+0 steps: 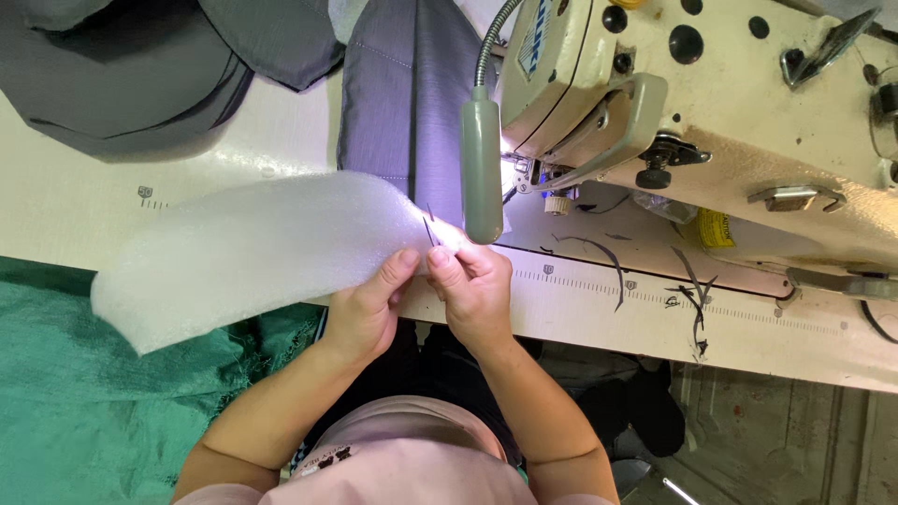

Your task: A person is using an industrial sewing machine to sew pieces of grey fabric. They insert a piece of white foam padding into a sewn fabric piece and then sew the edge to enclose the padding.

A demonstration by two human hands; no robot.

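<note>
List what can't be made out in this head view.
- Needle area of the sewing machine: hidden behind the lamp and washed out by its glare.
- What the right hand pinches at the foam sheet edge: too small, covered by fingertips.
- Left hand thumb: tucked under the sheet.
- Grey fabric: cut off by the top edge.
- Machine's right end: cut off by the frame.

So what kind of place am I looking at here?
Most likely a garment sewing workshop: an industrial sewing machine with a gooseneck lamp, grey fabric pieces on the worktable, and white padding held in both hands.
</note>
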